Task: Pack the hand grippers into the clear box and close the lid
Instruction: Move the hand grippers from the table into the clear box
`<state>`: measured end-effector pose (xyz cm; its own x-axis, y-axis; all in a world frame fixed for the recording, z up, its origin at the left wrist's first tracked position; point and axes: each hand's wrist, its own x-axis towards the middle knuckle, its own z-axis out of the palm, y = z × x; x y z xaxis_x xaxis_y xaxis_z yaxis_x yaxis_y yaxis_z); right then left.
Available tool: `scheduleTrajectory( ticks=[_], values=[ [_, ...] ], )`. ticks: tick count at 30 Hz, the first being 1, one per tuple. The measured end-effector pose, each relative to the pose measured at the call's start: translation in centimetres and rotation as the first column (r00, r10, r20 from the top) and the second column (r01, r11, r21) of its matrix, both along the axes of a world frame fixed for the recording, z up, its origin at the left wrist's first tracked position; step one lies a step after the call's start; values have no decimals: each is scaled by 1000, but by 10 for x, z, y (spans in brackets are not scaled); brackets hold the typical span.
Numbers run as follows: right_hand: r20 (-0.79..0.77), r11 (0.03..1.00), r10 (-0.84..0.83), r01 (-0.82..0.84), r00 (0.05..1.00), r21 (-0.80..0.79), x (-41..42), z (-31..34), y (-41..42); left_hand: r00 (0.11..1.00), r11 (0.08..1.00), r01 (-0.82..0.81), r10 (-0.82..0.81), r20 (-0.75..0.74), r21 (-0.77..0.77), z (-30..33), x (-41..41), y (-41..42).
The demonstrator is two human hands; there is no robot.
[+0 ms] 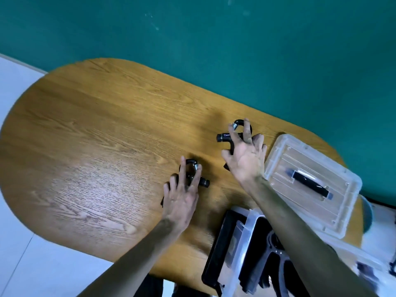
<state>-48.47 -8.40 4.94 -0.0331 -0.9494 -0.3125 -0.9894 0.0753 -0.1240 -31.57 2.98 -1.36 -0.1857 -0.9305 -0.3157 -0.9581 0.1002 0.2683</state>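
From the head camera, two black hand grippers lie on the oval wooden table, well apart; the left hand has its fingers curled around the nearer hand gripper; the right hand clasps the farther hand gripper; one clear lid with a black handle lies flat beside the right forearm; one clear box sits at the near edge, open, holding what may be another gripper, too blurred to count.

Left hand fingers spread over 1 gripper on the surface. Right hand over a 2nd gripper. Lid lies far right, box nearest the camera.
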Motion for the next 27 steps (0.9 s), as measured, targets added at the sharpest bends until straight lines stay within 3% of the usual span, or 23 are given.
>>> scheduleTrajectory(
  ticks=[4, 12, 18, 24, 27],
  values=[
    [-3, 990, -10, 9, 1000, -139, -22, 32, 25, 998, 995, -65, 64, -7, -75, 34, -19, -7],
    [40, 981, -70, 76, 997, -177, -74, 94, 97, 997, 973, -68, 74, 19, -221, 106, -71, 3],
    [101, 955, -159, 178, 982, -235, -119, 117, 176, 1000, 971, -17, 20, 8, -237, 154, -118, 44],
    [185, 922, -268, 307, 946, -236, -147, 109, 265, 990, 970, 139, -134, 36, -201, 162, -152, 102],
    [230, 909, -328, 373, 916, -186, -160, 91, 301, 990, 969, 141, -137, 32, -203, 146, -166, 124]
  ],
)
